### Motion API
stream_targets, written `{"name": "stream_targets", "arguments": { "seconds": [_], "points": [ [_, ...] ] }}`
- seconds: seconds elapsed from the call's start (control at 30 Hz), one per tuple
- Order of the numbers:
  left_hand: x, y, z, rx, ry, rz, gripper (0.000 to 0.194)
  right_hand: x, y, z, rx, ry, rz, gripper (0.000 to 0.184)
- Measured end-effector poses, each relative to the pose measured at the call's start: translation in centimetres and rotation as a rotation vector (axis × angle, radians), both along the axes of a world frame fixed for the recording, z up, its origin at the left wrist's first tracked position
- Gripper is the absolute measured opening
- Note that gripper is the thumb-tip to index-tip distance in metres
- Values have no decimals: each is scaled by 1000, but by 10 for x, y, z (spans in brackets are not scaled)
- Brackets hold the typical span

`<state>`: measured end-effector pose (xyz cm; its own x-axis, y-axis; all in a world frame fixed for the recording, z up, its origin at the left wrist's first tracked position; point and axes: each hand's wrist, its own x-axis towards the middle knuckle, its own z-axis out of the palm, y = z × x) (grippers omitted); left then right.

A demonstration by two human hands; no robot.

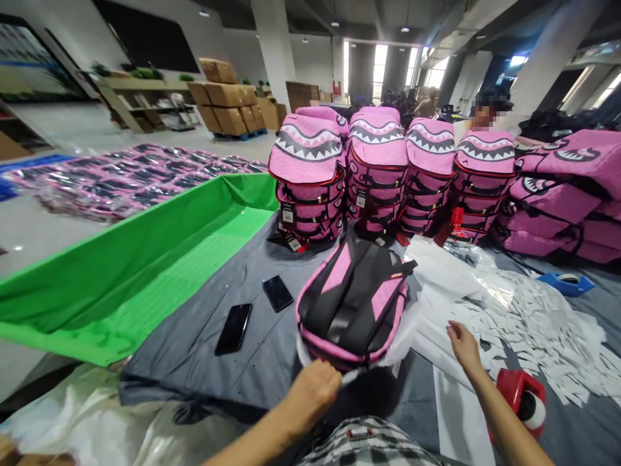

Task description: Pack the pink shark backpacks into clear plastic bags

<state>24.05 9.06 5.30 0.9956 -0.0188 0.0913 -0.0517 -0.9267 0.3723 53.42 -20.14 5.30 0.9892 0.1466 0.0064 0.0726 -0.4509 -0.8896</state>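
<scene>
A pink and black backpack (pixel 337 298) lies on the dark cloth with its straps facing up. Its lower part sits inside a translucent plastic bag (pixel 407 333). At the near end of the backpack, my left hand (pixel 317 386) is closed on the bag's edge. My right hand (pixel 464 347) is off to the right, over white sheets of paper (pixel 436 285), with its fingers partly stretched and nothing visible in them. Close to my right forearm stands a red tape dispenser (pixel 509 395).
Stacks of pink backpacks (pixel 310 155) line the far side of the table. Two phones (pixel 233 329) lie left of the backpack. A green fabric trough (pixel 145 278) runs along the left. White paper pieces (pixel 533 330) and a blue tape dispenser (pixel 565 283) are on the right. A person (pixel 488 113) is behind the stacks.
</scene>
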Motion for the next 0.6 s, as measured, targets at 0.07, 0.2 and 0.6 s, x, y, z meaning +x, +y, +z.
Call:
{"name": "stream_targets", "arguments": {
  "seconds": [0.07,0.2,0.6],
  "points": [
    [5,-39,-47,-85,346,8,14,4,20,17,-52,-137,4,35],
    [13,-58,-57,-225,596,-115,20,-35,113,23,-39,-352,613,32],
    [142,159,33,-622,-140,942,47,-154,185,-78,-656,-769,972,66]
  ]
}}
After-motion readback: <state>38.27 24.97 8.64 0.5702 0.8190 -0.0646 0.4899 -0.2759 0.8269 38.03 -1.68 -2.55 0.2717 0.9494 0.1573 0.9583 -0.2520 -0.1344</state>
